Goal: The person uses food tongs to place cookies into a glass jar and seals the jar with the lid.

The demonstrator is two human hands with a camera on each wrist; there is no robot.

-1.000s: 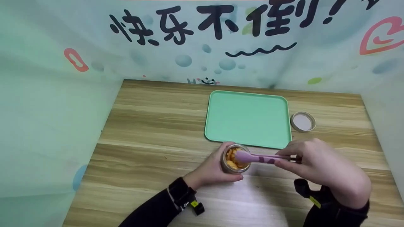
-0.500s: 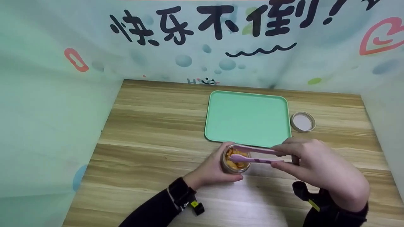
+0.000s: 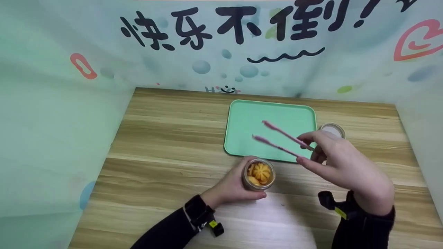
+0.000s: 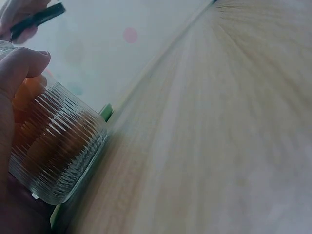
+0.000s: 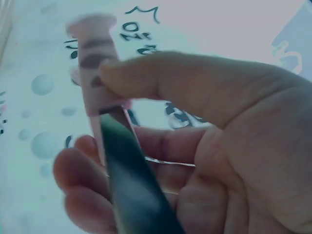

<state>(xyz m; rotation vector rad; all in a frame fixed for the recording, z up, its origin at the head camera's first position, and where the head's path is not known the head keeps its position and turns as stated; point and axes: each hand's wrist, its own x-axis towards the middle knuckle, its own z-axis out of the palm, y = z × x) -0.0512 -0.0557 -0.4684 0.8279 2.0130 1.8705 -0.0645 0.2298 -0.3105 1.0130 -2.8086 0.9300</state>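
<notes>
My left hand (image 3: 230, 185) grips a clear ribbed jar (image 4: 61, 141) standing on the table, its mouth uncovered. Inside the jar lie several orange-yellow cookies, one flower-shaped cookie (image 3: 261, 172) on top. In my right hand (image 3: 341, 160) are pink-tipped tongs (image 3: 278, 148), held between thumb and fingers over the green tray's near right part. The tongs' two arms stand apart with nothing between the tips. In the right wrist view the thumb presses on the pink tong arm (image 5: 95, 63), and the metal part (image 5: 134, 170) runs back through the hand.
A green tray (image 3: 242, 117) lies behind the jar. Right of the tray is a round lid (image 3: 333, 129), inner side up, partly covered by my right hand in the head view. Printed cloth walls (image 3: 166, 69) border the wooden table (image 3: 166, 138) at the back and sides.
My right hand has lifted the tongs out of the jar and moved them up and away over the tray, the tips spreading apart. The left hand and jar stay in place.
</notes>
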